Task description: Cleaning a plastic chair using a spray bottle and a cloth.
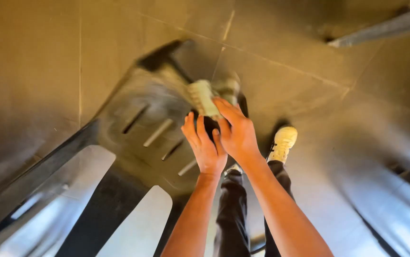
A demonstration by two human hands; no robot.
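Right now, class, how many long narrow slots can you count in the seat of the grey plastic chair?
4. The slots run in a diagonal row across the grey plastic chair seat: upper left, next, third, and lowest beside the left hand. Hands may hide more.

We see a tan tiled floor [310,57] with thin grout lines, warmly lit; a grey bar [381,29] lies at two o'clock.

Both hands, left hand [205,147] and right hand [237,133], hold a pale ribbed object [204,97] above a grey slotted chair [143,123].
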